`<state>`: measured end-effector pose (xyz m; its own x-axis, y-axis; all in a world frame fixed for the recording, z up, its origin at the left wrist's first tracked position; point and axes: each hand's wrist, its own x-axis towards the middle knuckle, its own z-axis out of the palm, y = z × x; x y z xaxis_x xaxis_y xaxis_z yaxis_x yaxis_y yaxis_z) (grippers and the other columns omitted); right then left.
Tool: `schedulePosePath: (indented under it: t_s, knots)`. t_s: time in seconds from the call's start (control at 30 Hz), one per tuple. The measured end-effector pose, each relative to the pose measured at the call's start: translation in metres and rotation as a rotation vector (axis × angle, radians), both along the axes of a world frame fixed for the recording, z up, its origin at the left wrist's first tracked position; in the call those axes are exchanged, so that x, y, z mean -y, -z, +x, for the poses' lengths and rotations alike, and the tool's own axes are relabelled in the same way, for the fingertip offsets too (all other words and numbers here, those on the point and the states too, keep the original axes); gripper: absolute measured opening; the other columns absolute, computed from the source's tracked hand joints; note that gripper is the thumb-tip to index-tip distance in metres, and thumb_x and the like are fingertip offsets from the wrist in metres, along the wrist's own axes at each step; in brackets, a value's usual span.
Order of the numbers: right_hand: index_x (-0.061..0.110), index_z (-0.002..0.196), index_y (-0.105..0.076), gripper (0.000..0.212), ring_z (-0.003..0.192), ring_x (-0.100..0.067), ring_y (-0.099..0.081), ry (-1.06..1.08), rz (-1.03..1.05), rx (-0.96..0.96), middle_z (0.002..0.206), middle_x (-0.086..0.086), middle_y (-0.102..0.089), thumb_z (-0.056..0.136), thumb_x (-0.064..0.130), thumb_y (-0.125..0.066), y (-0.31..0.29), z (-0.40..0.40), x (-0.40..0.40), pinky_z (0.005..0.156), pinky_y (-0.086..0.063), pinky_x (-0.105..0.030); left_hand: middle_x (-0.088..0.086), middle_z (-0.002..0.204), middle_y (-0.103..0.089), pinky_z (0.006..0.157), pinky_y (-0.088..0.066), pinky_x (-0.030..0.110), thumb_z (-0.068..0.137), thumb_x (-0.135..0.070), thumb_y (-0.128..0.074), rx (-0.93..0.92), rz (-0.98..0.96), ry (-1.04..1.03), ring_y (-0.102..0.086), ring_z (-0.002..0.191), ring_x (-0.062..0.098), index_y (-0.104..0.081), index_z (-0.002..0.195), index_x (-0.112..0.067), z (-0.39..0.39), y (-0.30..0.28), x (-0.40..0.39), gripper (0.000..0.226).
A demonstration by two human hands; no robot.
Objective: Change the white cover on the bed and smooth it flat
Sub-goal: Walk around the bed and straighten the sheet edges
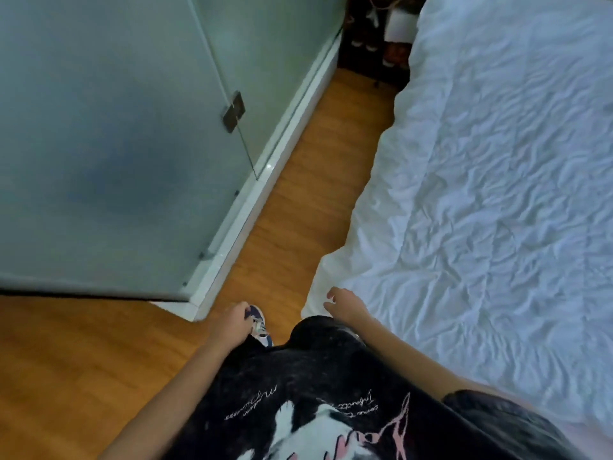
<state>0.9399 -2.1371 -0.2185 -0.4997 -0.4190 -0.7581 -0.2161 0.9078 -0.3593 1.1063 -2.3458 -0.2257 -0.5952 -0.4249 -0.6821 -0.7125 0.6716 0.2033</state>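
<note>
A white, wrinkled cover [491,180] lies spread over the bed, filling the right half of the view; its near corner hangs down toward the floor by my legs. My right hand [346,305] hovers just beside that corner with fingers loosely curled, holding nothing. My left hand [232,323] hangs at my side above my shoe, fingers loosely curled and empty.
A frosted glass partition [109,144] with a metal hinge and white base stands on the left. A narrow strip of wooden floor [305,180] runs between it and the bed. Dark furniture with shoes [374,38] sits at the far end.
</note>
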Motion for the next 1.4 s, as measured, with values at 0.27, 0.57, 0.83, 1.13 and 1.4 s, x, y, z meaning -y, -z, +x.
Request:
schedulePosePath:
  t_s: [0.27,0.57,0.83,1.13,1.4]
  knots:
    - [0.016,0.124,-0.057,0.034,0.111,-0.022,-0.057,0.385,0.046,-0.026,0.125,-0.006,-0.06,0.095,0.032,-0.05,-0.009,-0.049,0.066,0.095,-0.047,-0.034,-0.001,0.123,-0.059,0.083,-0.048,0.03,0.097,-0.026,-0.047,-0.006,0.059,0.341,-0.057,0.104,0.016,-0.057,0.121,-0.019,-0.132,0.002,0.106,0.027]
    - [0.017,0.117,-0.061,0.031,0.105,-0.024,-0.06,0.6,0.079,-0.029,0.119,-0.005,-0.063,0.094,0.031,-0.048,0.018,-0.235,0.113,0.089,-0.049,-0.034,-0.001,0.133,-0.051,0.09,-0.046,0.03,0.1,-0.03,-0.043,0.032,0.06,0.561,-0.055,0.113,0.016,-0.051,0.129,-0.02,-0.378,0.021,0.164,0.032]
    - [0.016,0.126,-0.056,0.034,0.112,-0.024,-0.057,0.637,0.022,-0.09,0.126,-0.006,-0.059,0.097,0.029,-0.047,-0.01,-0.478,0.148,0.091,-0.045,-0.033,0.0,0.129,-0.053,0.091,-0.043,0.031,0.099,-0.03,-0.044,0.004,0.032,0.659,-0.053,0.116,0.019,-0.053,0.127,-0.019,-0.63,-0.006,0.188,0.031]
    - [0.017,0.125,-0.058,0.033,0.111,-0.022,-0.057,0.831,0.05,-0.064,0.125,-0.004,-0.059,0.097,0.029,-0.046,0.017,-0.707,0.194,0.093,-0.049,-0.034,0.004,0.124,-0.053,0.085,-0.048,0.034,0.099,-0.027,-0.042,0.027,0.011,0.863,-0.056,0.104,0.022,-0.052,0.123,-0.017,-0.921,0.018,0.239,0.028]
    - [0.014,0.121,-0.061,0.031,0.108,-0.024,-0.058,1.073,0.06,-0.122,0.121,-0.007,-0.062,0.095,0.027,-0.047,-0.007,-0.88,0.225,0.087,-0.045,-0.032,0.005,0.13,-0.053,0.094,-0.043,0.036,0.099,-0.023,-0.039,0.017,-0.041,1.139,-0.049,0.118,0.023,-0.052,0.129,-0.017,-1.158,-0.006,0.259,0.034]
